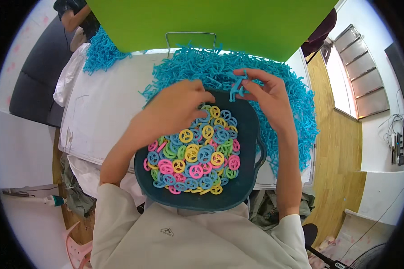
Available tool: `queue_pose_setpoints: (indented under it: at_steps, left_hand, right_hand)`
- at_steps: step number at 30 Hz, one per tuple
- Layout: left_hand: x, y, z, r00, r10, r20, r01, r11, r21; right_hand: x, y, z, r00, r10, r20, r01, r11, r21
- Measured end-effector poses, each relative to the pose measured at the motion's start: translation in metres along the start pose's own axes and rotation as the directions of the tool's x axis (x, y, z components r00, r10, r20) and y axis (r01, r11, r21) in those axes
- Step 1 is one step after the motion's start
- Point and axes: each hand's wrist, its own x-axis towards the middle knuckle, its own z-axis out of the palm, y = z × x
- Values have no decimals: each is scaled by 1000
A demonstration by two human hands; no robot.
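Observation:
A dark green plastic basin [195, 205] in front of me holds many small spoked plastic wheels [191, 153] in blue, yellow, pink and green. Above its far left part is my left hand [177, 105], its fingers bent and its thumb apart from the index finger, close over the wheels. Nothing shows between those fingertips. At the basin's far right rim, my right hand [269, 96] pinches a thin blue branched plastic piece [236, 87] between thumb and fingers. Behind and right of the basin spreads a big heap of similar blue plastic pieces [296, 112].
A green panel [211, 22] stands upright at the table's far side, with a wire handle [191, 32] before it. Another blue heap [101, 53] lies far left on the white table [98, 112]. Beyond it sits a person [78, 18]. A pink chair [77, 246] is at lower left.

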Motion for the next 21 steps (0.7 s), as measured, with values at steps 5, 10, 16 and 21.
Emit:
queue_pose_setpoints:
  at_steps: [5, 10, 16, 21]
  left_hand:
    - [2, -8, 20, 993, -55, 107, 64, 994, -83]
    - [3, -4, 1, 933, -305, -192, 172, 846, -504]
    - [2, -3, -6, 874, -410, -262, -7, 529, -849]
    - [-1, -4, -21, 880, -452, -149, 26, 359, -933]
  right_hand:
    - [1, 6, 11, 997, 82, -7, -82, 997, -8]
    - [9, -4, 19, 988, 14, -151, -42, 983, -181]
    - [12, -9, 42, 940, -211, -266, 93, 913, -397]
    - [13, -8, 43, 930, -280, -238, 197, 926, -321]
